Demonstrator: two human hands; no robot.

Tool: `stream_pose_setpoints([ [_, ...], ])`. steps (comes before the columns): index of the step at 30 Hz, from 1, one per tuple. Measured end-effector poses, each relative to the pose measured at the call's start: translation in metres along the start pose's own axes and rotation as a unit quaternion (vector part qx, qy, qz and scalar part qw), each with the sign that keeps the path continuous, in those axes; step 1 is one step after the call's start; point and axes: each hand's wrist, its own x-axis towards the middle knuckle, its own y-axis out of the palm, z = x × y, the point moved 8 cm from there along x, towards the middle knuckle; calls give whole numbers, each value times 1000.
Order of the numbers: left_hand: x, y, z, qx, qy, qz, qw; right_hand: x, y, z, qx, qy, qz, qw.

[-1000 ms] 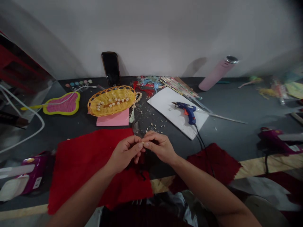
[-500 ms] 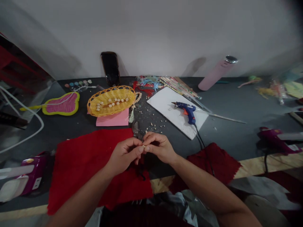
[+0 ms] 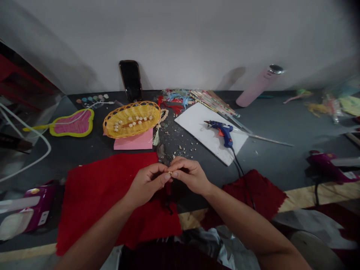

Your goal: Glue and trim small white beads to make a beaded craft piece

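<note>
Left hand (image 3: 147, 183) and right hand (image 3: 189, 174) jointly pinch, seemingly, a pale bead (image 3: 170, 173) over the red cloth (image 3: 101, 195) edge; yellow basket (image 3: 131, 120) and glue gun (image 3: 223, 132) beyond.

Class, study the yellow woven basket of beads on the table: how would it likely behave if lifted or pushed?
The yellow woven basket is open lattice, so probably light and fairly stiff. It seems to rest partly on the pink paper, so a push may rock it. Its loose beads would likely slide and could spill.

No legible text, label or number on anything here.
</note>
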Motion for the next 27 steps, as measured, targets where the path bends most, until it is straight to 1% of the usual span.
stream_pose_setpoints([
  [3, -1, -1, -4, 27, 15, -5, 999, 1, 1, -1, 12, 1, 4, 1000],
  [7, -1, -2, -4, 50, 18, -1, 999, 0, 1, -2, 23, 8, 9, 1000],
  [12, -1, -3, -6, 83, 24, 7, 996, -2, 3, -6, 46, 33, 34, 998],
  [19, -1, 1, -4, 61, 5, 45, 997, -2, 5, -7, 77, 56, 44, 994],
  [27, -1, 0, -4, 61, 6, 42, 997, -3, 4, -8, 67, 50, 40, 996],
])
